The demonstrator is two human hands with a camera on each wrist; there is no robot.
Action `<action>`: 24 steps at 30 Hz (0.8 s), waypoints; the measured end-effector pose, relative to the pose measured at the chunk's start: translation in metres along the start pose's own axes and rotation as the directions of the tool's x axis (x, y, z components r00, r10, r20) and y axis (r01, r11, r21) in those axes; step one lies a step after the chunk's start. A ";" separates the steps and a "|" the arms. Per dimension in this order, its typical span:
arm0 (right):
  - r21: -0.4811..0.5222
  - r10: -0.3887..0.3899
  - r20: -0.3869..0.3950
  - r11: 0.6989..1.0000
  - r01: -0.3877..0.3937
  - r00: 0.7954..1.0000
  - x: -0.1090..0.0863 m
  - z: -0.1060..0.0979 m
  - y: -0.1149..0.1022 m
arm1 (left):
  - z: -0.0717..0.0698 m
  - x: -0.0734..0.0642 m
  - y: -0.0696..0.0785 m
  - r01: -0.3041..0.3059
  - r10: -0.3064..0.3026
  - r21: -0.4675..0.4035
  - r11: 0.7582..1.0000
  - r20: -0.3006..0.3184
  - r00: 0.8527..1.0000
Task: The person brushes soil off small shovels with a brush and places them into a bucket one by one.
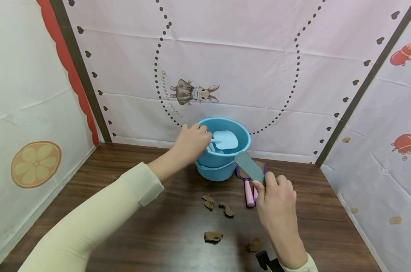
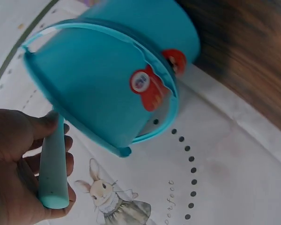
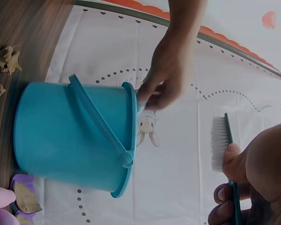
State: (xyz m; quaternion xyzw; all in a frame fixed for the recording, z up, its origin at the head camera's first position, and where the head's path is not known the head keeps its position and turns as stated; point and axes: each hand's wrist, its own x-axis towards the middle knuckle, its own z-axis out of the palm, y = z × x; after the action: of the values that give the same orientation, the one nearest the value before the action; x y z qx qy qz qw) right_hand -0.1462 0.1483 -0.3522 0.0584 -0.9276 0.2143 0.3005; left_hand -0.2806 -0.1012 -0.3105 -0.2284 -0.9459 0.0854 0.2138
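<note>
A light blue bucket (image 1: 214,174) stands on the table against the back wall. At its left rim my left hand (image 1: 193,141) grips the pale mint handle (image 2: 54,164) of a small dustpan; the pale blue pan (image 1: 226,140) shows inside the bucket's mouth. My right hand (image 1: 278,204) pinches a small brush (image 3: 229,154) by its dark green handle, with pale bristles, in front of the bucket's right side. Beneath the brush lie purple toy shovels with pink handles (image 1: 248,193), partly covered by the brush and hand.
Several brown dry leaf-like pieces (image 1: 213,237) lie on the dark wooden table (image 1: 151,230) in front of the bucket. Printed white cloth walls (image 1: 123,68) enclose the table at the back, left and right. A black object (image 1: 269,261) shows beside my right wrist.
</note>
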 end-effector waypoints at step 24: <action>0.020 -0.017 0.033 1.000 0.016 0.999 0.001 0.001 -0.001 | 0.008 0.069 0.001 0.001 0.018 -0.037 0.999 0.497 0.867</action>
State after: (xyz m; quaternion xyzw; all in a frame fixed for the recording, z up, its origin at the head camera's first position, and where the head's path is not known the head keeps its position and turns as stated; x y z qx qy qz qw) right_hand -0.1475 0.1472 -0.3521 0.0726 -0.9298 0.2199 0.2861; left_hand -0.3393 -0.0682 -0.2925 -0.2068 -0.9695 0.1253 -0.0414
